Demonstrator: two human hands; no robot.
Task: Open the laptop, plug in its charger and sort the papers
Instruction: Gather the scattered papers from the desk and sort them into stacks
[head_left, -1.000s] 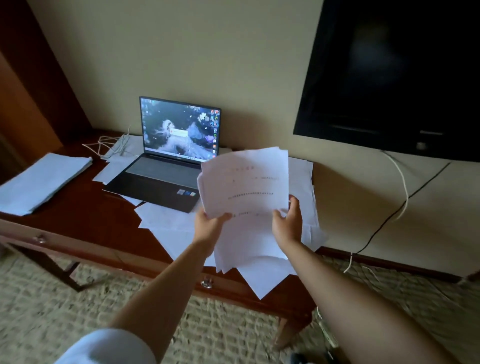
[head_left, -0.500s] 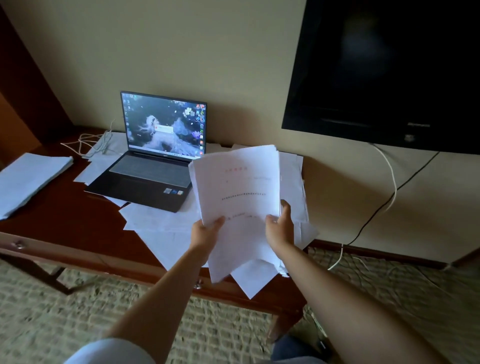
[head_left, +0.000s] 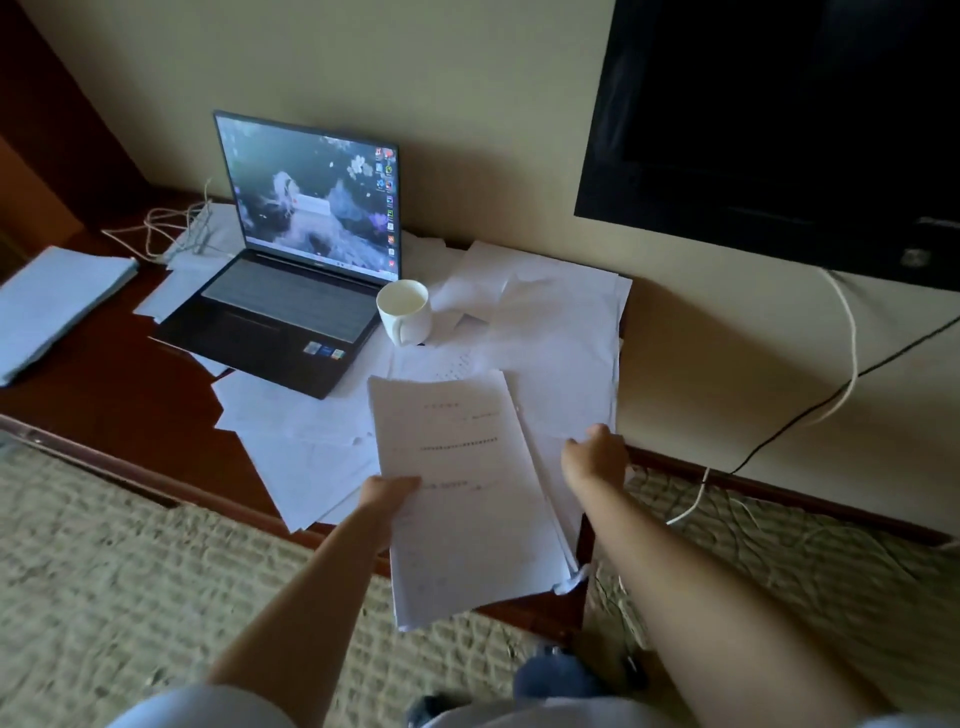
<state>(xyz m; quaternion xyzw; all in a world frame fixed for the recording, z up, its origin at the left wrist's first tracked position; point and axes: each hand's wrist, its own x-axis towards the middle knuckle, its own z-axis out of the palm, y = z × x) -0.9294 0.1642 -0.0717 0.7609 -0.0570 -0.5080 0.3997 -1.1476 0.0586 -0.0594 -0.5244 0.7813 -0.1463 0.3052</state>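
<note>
The open laptop (head_left: 291, 306) stands on the dark wooden desk (head_left: 119, 410) with its screen lit. A white charger cable (head_left: 166, 228) lies coiled behind its left side; I cannot see whether it is plugged in. My left hand (head_left: 389, 491) grips a stack of printed papers (head_left: 462, 499) by its left edge, and the stack tilts down over the desk's front edge. My right hand (head_left: 595, 457) is off the stack and reaches onto loose sheets (head_left: 550, 332) at the desk's right end. Its fingers are partly hidden.
A white mug (head_left: 405, 312) stands on papers just right of the laptop. A neat pale pile of sheets (head_left: 57, 306) lies at the desk's left end. A black TV (head_left: 779, 130) hangs on the wall, with cables (head_left: 847, 338) trailing to the carpet.
The stack has dropped from upright to tilted low, uncovering the mug. My right hand has let go of its right edge and moved right onto the loose sheets. The view came closer.
</note>
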